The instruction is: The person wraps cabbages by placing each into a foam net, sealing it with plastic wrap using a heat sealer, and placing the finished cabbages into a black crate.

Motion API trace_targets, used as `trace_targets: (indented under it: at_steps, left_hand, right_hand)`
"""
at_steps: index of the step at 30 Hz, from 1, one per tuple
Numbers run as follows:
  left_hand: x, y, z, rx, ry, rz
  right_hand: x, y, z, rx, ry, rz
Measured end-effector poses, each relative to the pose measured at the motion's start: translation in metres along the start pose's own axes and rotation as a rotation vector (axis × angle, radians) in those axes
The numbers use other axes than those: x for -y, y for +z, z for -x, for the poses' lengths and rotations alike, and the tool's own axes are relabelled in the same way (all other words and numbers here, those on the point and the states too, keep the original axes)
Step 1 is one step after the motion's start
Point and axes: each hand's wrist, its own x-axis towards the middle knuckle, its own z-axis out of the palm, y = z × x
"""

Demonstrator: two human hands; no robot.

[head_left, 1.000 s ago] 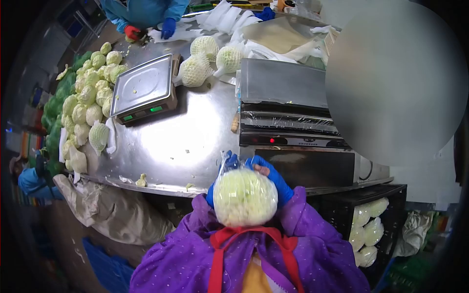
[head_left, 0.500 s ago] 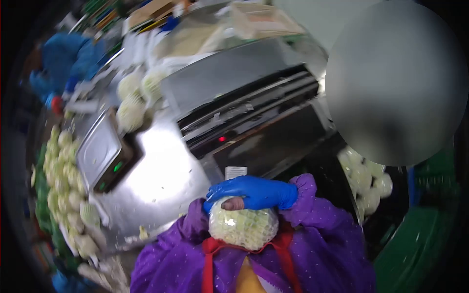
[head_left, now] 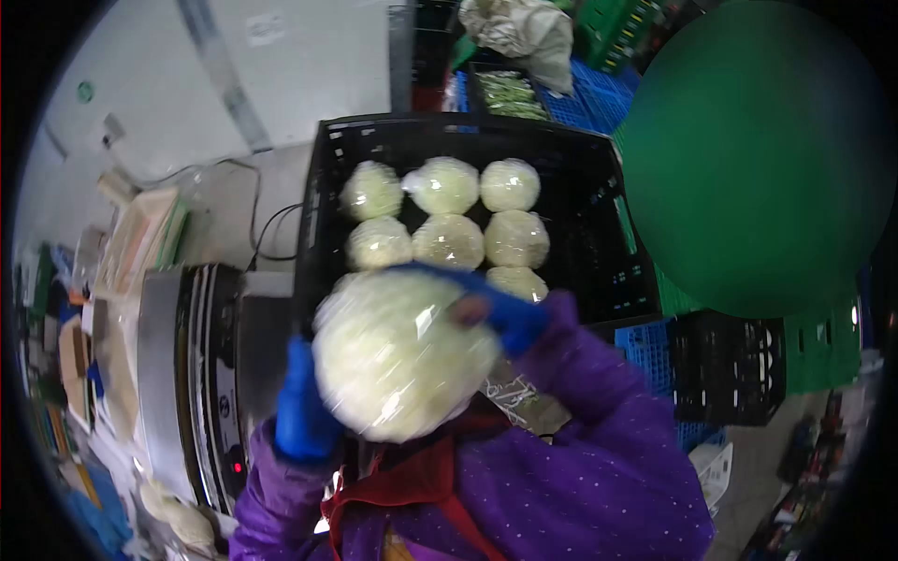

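Note:
A large pale green-white round vegetable in clear wrap (head_left: 402,355) is held up in front of my chest, between both hands. My left hand (head_left: 307,402), in a blue glove, presses on its left side. At its upper right is my right hand (head_left: 505,313), also gloved in blue, with a bare thumb tip showing on the wrap. Just beyond stands a black crate (head_left: 580,159) holding several wrapped round vegetables (head_left: 449,241) in rows.
On the left is a wrapping machine (head_left: 213,374) with a red light. Green beans (head_left: 510,93) lie in a small crate at the back. Black crates (head_left: 730,369) and green crates (head_left: 823,346) stand at the right. A blurred green round shape (head_left: 758,159) covers the upper right.
The view has swung right, from the steel table and machine to the black crate. The wrapped vegetable is still held, now higher and nearer the camera, with my left hand visible at its side.

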Motion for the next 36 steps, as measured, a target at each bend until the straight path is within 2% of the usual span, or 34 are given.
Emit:
trace_targets:
  at_steps: [1, 2, 3, 4, 5, 8, 9, 11, 12, 13, 15, 18, 20, 22, 24, 25, 27, 28, 29, 30, 31, 32, 33, 34, 35, 36]
  left_hand:
    - [0.002, 0.017, -0.032, 0.053, 0.050, -0.384]
    - [0.002, 0.014, -0.060, 0.186, 0.091, -0.608]
    - [0.010, 0.007, -0.086, 0.191, 0.110, -0.858]
    - [0.020, 0.006, -0.108, 0.216, 0.085, -1.010]
    - [0.032, 0.007, -0.129, 0.240, 0.058, -1.160]
    - [0.069, 0.001, -0.179, 0.473, 0.327, -1.694]
    - [0.080, -0.004, -0.191, 0.518, 0.338, -1.745]
    - [0.098, -0.015, -0.210, 0.601, 0.367, -1.849]
    - [0.102, -0.019, -0.213, 0.606, 0.300, -1.922]
    - [0.104, -0.024, -0.214, 0.603, 0.274, -1.919]
    - [0.102, -0.036, -0.213, 0.594, 0.221, -1.912]
    - [0.097, -0.052, -0.210, 0.492, 0.268, -1.782]
    - [0.099, -0.052, -0.211, 0.491, 0.236, -1.673]
    - [0.090, -0.033, -0.187, 0.305, 0.301, -1.467]
    - [0.094, -0.037, -0.159, 0.125, 0.689, -1.430]
    - [0.070, -0.025, -0.136, 0.135, 0.720, -1.374]
    - [0.037, -0.021, -0.078, -0.014, 0.825, -1.320]
    - [0.021, -0.024, -0.042, -0.188, 0.809, -1.274]
    - [0.008, -0.031, -0.007, -0.321, 0.793, -1.213]
    - [0.003, -0.045, 0.025, -0.498, 0.874, -1.165]
    - [-0.002, -0.059, 0.061, -0.563, 1.016, -1.058]
    - [0.007, -0.070, 0.089, -0.690, 1.138, -0.800]
    - [0.008, -0.091, 0.125, -0.845, 1.266, -0.797]
    - [0.013, -0.116, 0.159, -1.026, 1.334, -0.674]
    - [0.019, -0.137, 0.197, -1.055, 1.325, -0.359]
    - [0.024, -0.163, 0.234, -1.146, 1.396, -0.246]
  right_hand:
    - [0.032, -0.021, 0.021, -0.103, 0.022, -0.094]
    - [0.054, -0.043, 0.039, -0.157, -0.059, -0.034]
    - [0.076, -0.066, 0.057, -0.216, -0.137, 0.030]
    - [0.086, -0.099, 0.074, -0.366, -0.161, 0.187]
    - [0.098, -0.128, 0.091, -0.426, -0.107, 0.299]
    - [0.107, -0.213, 0.128, -0.486, 0.213, 0.708]
    - [0.101, -0.236, 0.133, -0.479, 0.332, 0.859]
    - [0.081, -0.265, 0.134, -0.394, 0.558, 0.955]
    - [0.073, -0.268, 0.131, -0.341, 0.626, 0.928]
    - [0.068, -0.268, 0.125, -0.311, 0.784, 0.968]
    - [0.049, -0.280, 0.121, -0.310, 0.810, 0.669]
    - [0.031, -0.306, 0.120, -0.123, 0.768, 0.535]
    - [0.035, -0.310, 0.118, -0.073, 0.807, 0.569]
    - [0.047, -0.309, 0.113, -0.023, 0.868, 0.747]
    - [0.067, -0.313, 0.087, 0.022, 0.889, 0.983]
    - [0.080, -0.314, 0.069, 0.029, 0.867, 1.106]
    - [0.101, -0.312, 0.019, 0.076, 0.736, 1.318]
    - [0.106, -0.299, -0.010, 0.128, 0.649, 1.399]
    - [0.106, -0.279, -0.039, 0.206, 0.552, 1.449]
    - [0.098, -0.251, -0.068, 0.310, 0.443, 1.472]
    - [0.088, -0.219, -0.092, 0.429, 0.326, 1.478]
    - [0.073, -0.186, -0.109, 0.560, 0.189, 1.480]
    - [0.059, -0.105, -0.125, 0.503, 0.282, 1.324]
    - [0.038, -0.032, -0.133, 0.540, 0.268, 1.268]
    - [0.018, 0.031, -0.139, 0.569, 0.254, 1.214]
    - [-0.004, 0.079, -0.151, 0.713, 0.245, 1.243]
